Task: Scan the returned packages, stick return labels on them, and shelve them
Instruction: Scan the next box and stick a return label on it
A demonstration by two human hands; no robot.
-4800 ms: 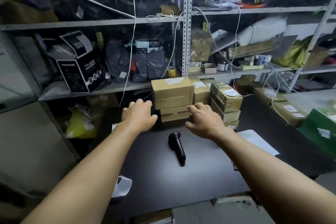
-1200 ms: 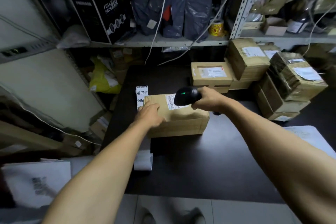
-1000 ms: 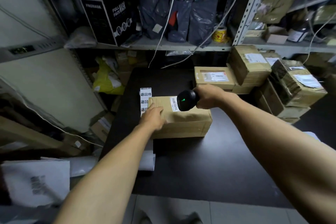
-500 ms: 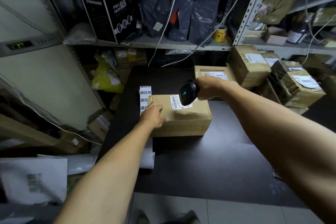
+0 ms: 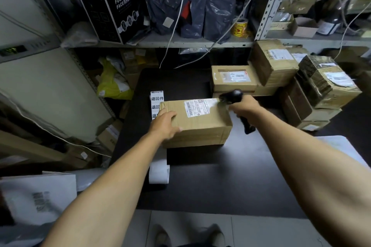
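A brown cardboard package (image 5: 202, 124) lies on the black table (image 5: 210, 178), with a white shipping label (image 5: 197, 107) on its top. My left hand (image 5: 165, 123) rests on the package's left top corner, fingers fairly flat. My right hand (image 5: 244, 107) grips a black barcode scanner (image 5: 233, 95) just past the package's right edge, its head turned toward the label, which is lit. A strip of white return labels (image 5: 156, 99) with black characters runs along the table under the package's left side, its end curling at the front (image 5: 158, 172).
More taped cardboard packages (image 5: 232, 79) are stacked at the table's back right (image 5: 325, 82). A metal shelf (image 5: 180, 41) behind holds a black mask box (image 5: 108, 6), dark mailer bags and a yellow tape roll (image 5: 240, 27). White cables hang down. Papers lie at the left.
My right hand has moved the scanner right and lower, from over the label to beside the package's right edge. The left hand stays on the package.
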